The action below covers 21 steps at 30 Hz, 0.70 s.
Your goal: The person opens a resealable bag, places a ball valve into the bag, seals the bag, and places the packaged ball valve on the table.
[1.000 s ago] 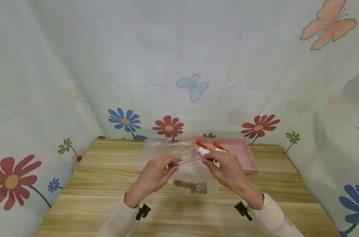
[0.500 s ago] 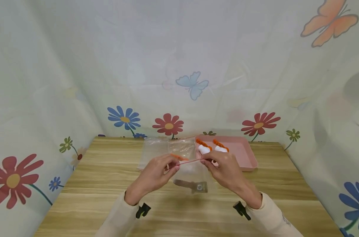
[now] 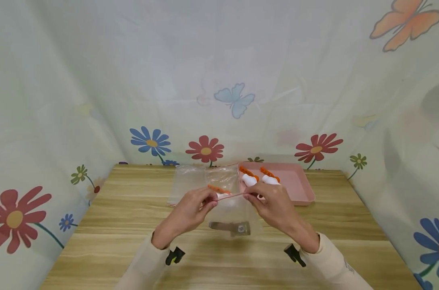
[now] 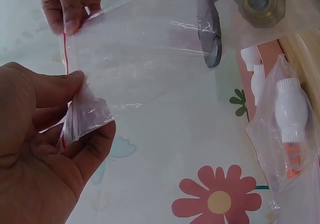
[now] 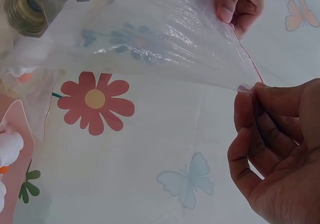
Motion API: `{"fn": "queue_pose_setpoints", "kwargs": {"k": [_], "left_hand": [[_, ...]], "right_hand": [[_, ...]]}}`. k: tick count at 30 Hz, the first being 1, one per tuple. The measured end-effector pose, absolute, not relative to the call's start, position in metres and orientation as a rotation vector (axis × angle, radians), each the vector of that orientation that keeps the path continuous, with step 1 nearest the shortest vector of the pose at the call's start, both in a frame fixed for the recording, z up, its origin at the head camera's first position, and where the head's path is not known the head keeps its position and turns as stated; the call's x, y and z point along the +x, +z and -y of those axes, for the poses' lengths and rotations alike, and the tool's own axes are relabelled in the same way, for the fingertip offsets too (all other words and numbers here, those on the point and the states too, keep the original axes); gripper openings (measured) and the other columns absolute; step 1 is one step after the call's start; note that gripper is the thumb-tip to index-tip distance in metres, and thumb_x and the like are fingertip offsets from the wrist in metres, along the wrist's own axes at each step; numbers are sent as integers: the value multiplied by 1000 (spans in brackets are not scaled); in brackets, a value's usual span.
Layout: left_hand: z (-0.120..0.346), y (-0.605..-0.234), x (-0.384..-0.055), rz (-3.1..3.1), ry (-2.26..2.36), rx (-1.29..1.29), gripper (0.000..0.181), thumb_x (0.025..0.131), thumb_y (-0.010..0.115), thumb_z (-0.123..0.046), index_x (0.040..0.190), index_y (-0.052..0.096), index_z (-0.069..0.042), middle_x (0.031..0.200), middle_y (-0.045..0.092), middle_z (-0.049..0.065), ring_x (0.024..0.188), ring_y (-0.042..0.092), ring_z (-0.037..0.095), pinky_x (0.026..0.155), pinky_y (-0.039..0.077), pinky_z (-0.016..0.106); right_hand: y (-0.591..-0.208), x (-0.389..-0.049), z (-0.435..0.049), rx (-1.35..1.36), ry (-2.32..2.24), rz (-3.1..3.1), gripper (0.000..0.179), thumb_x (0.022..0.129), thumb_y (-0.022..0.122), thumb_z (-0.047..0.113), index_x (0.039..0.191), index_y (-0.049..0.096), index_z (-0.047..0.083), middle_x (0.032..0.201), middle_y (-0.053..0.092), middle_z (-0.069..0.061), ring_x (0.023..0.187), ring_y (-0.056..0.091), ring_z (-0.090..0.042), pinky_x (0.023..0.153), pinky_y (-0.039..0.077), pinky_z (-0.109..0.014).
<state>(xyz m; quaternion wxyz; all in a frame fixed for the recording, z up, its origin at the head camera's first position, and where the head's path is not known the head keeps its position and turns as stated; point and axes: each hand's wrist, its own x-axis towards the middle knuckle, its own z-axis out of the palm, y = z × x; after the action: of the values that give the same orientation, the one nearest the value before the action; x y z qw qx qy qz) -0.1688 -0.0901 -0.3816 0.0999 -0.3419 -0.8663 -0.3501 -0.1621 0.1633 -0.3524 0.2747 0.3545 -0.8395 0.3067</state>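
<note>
Both hands hold a clear zip bag [image 3: 229, 211] by its red-lined mouth. My left hand [image 3: 188, 207] pinches the left end, thumb against fingers, and in the left wrist view the plastic bunches there. At the right end, my right hand [image 3: 275, 203] pinches the red seal line [image 5: 247, 57] between thumb and fingertips. Down inside the bag lies a brass-coloured threaded valve [image 4: 262, 7] with a grey lever [image 4: 210, 32]. The bag hangs from the seal, and its mouth is stretched nearly straight between the hands.
Behind the hands is a pink tray [image 3: 295, 183] with white pieces [image 3: 249, 180] that have orange handles [image 3: 270, 174]. Left of it, other clear bags [image 3: 188, 183] lie on the wooden table [image 3: 132, 193]; one contains a white-and-orange piece [image 3: 218, 189]. A flowered curtain [image 3: 168, 80] surrounds the table.
The head view has tilted down slightly, so table and tray sit higher. The right hand has shifted slightly left along the seal, and more of the bagged orange piece shows. Both hands keep their pinch.
</note>
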Motion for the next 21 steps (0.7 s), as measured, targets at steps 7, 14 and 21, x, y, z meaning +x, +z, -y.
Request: {"fn": "queue_pose_setpoints", "kwargs": {"k": [7,14,21], "left_hand": [[93,-380,-169,2585,-1092,-1021,6,93,67,-16,96,66,-11,84,62,-6,74,54,5,67,51,20],[102,-378,-167,2633,-1105,-992,5,92,69,-20,95,67,-16,82,61,-9,75,54,4,67,50,20],[106,-379,-168,2623,-1074,-985,6,91,70,-15,96,70,-13,85,65,-7,75,54,5,68,50,19]], "right_hand": [[-353,-162,-163,943,820,2265,11,77,81,7,83,73,11,76,72,4,62,55,-2,55,43,-14],[-348,-163,-166,916,803,2271,10,77,81,8,84,74,9,76,72,2,64,60,-4,58,52,-24],[-347,-163,-167,910,800,2279,10,77,81,9,85,74,9,77,72,2,64,60,-4,59,52,-23]]}}
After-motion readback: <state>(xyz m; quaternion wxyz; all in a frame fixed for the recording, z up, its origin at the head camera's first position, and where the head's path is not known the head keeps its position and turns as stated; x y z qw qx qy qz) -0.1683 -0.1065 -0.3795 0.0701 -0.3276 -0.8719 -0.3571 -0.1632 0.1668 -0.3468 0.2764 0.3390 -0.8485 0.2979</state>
